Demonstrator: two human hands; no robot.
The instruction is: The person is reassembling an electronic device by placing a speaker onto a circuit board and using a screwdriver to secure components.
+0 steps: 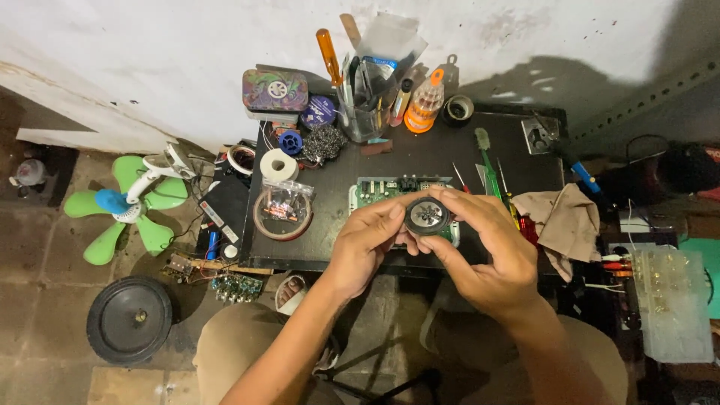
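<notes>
Head view: both hands' fingers closed around a round black part [427, 216], above cluttered black table [420, 161].

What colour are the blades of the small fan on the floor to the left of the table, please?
Light green blades around a blue hub, clearest in the head view.

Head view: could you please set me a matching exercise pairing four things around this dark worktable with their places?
Things:
1. small round black part with a metal centre
2. green plastic fan blades
3. crumpled tan cloth
4. orange-handled screwdriver

Places:
A. on the floor, left of the dark worktable
B. upright in the clear tool cup by the wall
C. held between the left hand and right hand
D. on the table's right edge

Pairs: 1-C, 2-A, 3-D, 4-B
</notes>
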